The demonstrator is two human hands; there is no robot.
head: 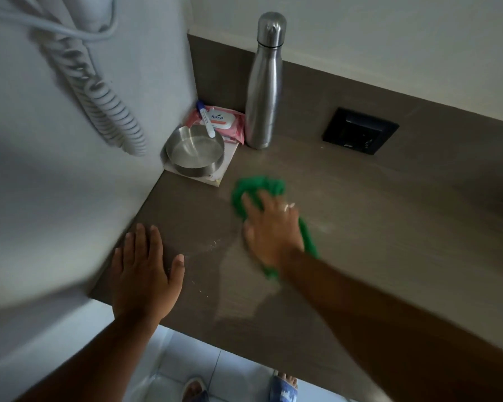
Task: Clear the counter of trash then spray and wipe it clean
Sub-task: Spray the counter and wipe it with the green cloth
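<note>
Item: two feet in slippers (285,385) stood on the pale tiled floor (244,369), nearer the camera than the bench edge

Item: brown bench (360,227), the landmark for all entries below; a faint wet sheen and a few pale specks lay on its near-left part

Item: left hand (145,274) lay flat on the bench's near-left corner, close to the white wall (55,198); fingers straight and spread, thumb out to the side, holding nothing

Item: right hand (270,227) pressed down at the bench's middle, palm on the green cloth (259,187); its grip was loose, fingers laid over the cloth rather than closed round it, a ring on one finger. The cloth lay bunched on the bench surface, sticking out beyond the fingertips and along the hand's right side; motion blur softened its edges

Item: steel dish (195,152) at the bench's far-left corner, sitting on a white pad or card (221,177)

Item: white pen with a blue cap (206,120) lay across the dish rim, on a pink wipes pack (221,123) behind the dish, against the wall

Item: steel bottle (265,82) stood upright just right of the wipes pack, at the bench's rear upstand

Item: black socket plate (360,130) set in the rear of the bench, well right of the bottle

Item: coiled white cord (111,105) hung on the wall above the bench's left side
</note>
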